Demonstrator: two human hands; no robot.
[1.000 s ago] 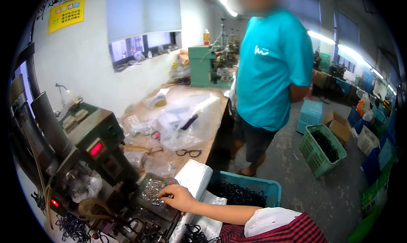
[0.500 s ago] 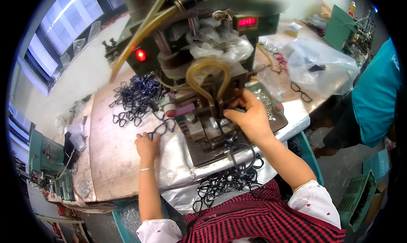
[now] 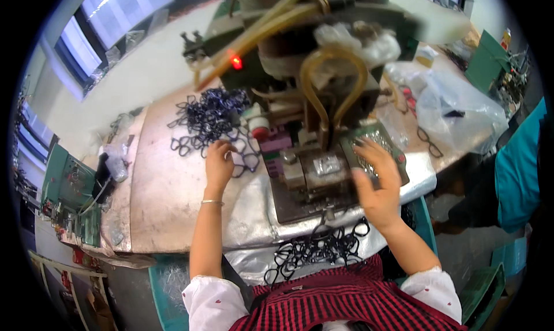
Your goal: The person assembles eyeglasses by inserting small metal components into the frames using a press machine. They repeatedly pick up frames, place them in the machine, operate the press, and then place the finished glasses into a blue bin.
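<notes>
The left hand [image 3: 220,166] reaches over the worktop [image 3: 161,198], its fingers bent down at the edge of some dark glasses frames [image 3: 247,158]; whether its grip has closed on one of them, I cannot tell. Behind that hand lies a tangled heap of dark frames [image 3: 214,113]. The right hand [image 3: 380,186] is on the other side of the machine [image 3: 326,169] — thumb and fingers well apart, nothing seen between them. Its fingertips are over a green tray [image 3: 397,141] of small shiny bits [image 3: 362,139], and part of the tray is hidden behind the hand. A tan hose [image 3: 310,91] loops down at the front of the machine, just above a metal block with a shiny top. Nearer the person, more dark frames [image 3: 317,249] lie in a loose pile on silver sheeting [image 3: 420,181]. Farther right, a single pair of frames [image 3: 430,142] rests beside a clear plastic bag [image 3: 459,103].
</notes>
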